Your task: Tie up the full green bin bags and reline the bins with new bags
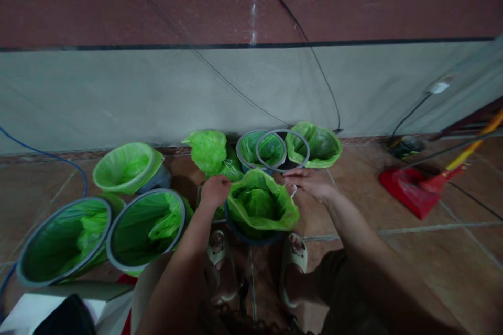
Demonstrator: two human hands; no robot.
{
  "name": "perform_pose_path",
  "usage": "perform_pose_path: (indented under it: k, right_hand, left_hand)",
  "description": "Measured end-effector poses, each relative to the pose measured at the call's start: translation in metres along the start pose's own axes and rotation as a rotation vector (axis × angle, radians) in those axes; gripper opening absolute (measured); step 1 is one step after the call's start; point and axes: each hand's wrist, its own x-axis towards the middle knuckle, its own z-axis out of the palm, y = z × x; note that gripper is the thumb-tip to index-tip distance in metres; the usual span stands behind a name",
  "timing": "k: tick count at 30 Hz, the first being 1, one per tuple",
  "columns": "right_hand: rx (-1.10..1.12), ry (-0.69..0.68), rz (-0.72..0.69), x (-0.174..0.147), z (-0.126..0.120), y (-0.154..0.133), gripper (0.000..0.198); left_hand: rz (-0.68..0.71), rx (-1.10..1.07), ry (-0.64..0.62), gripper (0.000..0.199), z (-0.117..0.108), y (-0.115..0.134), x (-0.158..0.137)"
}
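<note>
A green garbage bag (239, 193) lines a blue bin (257, 239) on the floor between my feet, its rim folded outward. At the bag's left edge my left hand (215, 192) is closed in a pinch on the plastic. My right hand (310, 183) grips the bag's right edge with thumb and fingertips; a white drawstring loop (294, 191) hangs just below it. Beyond this bin lies a loose grey ring (307, 154), overlapping a second lined bin (238, 152). A bunched green bag (210, 152) sits against the wall.
Another lined bin (330, 146) stands by the wall at right, and several more lined bins (146, 230) stand to the left. A red dustpan (408, 188) with a yellow handle lies at right. Black cables (326, 81) hang down the wall. A white box (35, 311) is at lower left.
</note>
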Motion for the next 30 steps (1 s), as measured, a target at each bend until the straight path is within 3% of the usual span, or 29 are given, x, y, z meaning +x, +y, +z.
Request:
perform_pose_path:
  k: [4,7,10,16,20,21,25,27,30]
  right_hand:
    - [0.339,0.055,-0.194,-0.019,0.013,-0.038,0.039]
    - [0.465,-0.045,-0.309,-0.03,0.025,-0.061,0.044]
    - [0.442,-0.105,-0.304,-0.029,0.039,-0.068,0.046]
    - [0.133,-0.162,-0.224,-0.01,0.076,-0.05,0.053]
    - [-0.025,-0.249,-0.323,0.0,0.095,-0.036,0.024]
    - [-0.059,-0.234,-0.325,0.002,0.097,-0.035,0.02]
    - [-0.068,-0.088,-0.232,0.002,0.087,-0.04,0.037]
    - [0.054,-0.105,-0.222,-0.002,0.078,-0.047,0.038]
    - [0.236,-0.153,-0.237,-0.007,0.067,-0.057,0.038]
  left_hand:
    - [0.164,-0.655,0.073,0.026,-0.012,0.016,-0.008]
    - [0.365,-0.882,-0.032,0.034,-0.022,0.038,-0.018]
    - [0.408,-0.871,-0.102,0.032,-0.02,0.054,-0.02]
    - [0.428,-0.761,-0.073,0.033,-0.011,0.061,-0.018]
    - [0.497,-0.484,-0.021,0.031,-0.013,0.067,-0.026]
    - [0.473,-0.422,0.023,0.031,-0.012,0.068,-0.027]
    - [0.208,-0.349,0.177,0.038,-0.005,0.062,-0.015]
    - [0.173,-0.373,0.094,0.042,0.005,0.056,-0.006]
    - [0.381,-0.479,-0.271,0.038,0.024,0.051,0.0]
